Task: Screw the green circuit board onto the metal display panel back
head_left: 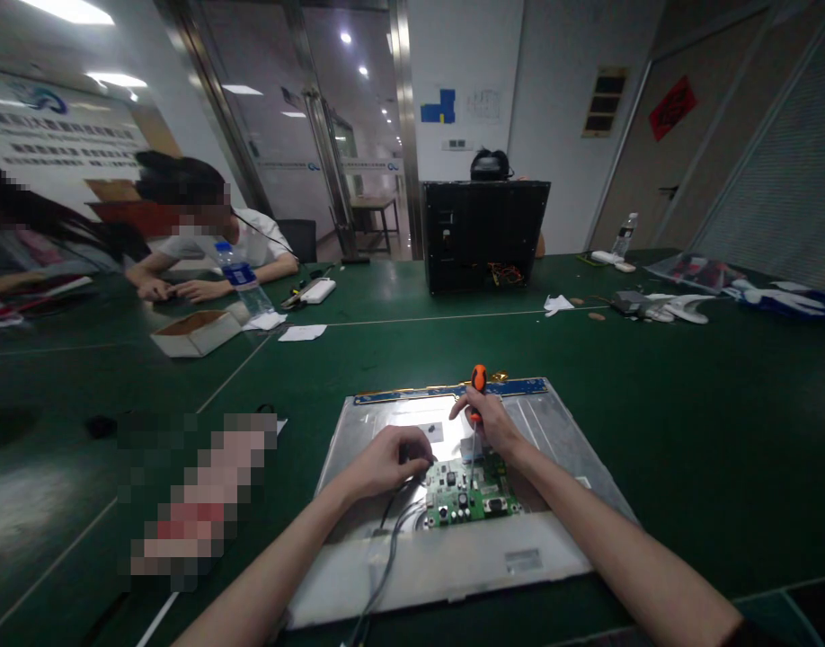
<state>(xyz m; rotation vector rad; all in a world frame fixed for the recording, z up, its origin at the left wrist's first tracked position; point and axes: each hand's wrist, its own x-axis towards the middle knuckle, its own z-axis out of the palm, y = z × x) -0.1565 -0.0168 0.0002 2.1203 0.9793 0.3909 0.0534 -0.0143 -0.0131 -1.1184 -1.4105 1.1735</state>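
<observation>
My right hand (492, 420) is closed around a screwdriver (478, 378) with an orange and black handle. Its shaft points down onto a green circuit board (446, 492); whether the tip sits in a screw is too small to tell. At the board's upper left edge, my left hand (395, 458) has its thumb and fingers curled together, and what they pinch is hidden. Dark cables (394, 548) run from beneath that hand toward the near edge. Under both hands lies a silvery display panel (453, 575), with a narrow blue circuit strip (520, 388) along its far edge.
On the green table stand an open white box (198, 334), a water bottle (241, 279) and a black equipment case (486, 235). A blurred pinkish item (207, 494) lies left of the panel. White gloves (675, 308) lie far right. Another person (217, 234) sits far left.
</observation>
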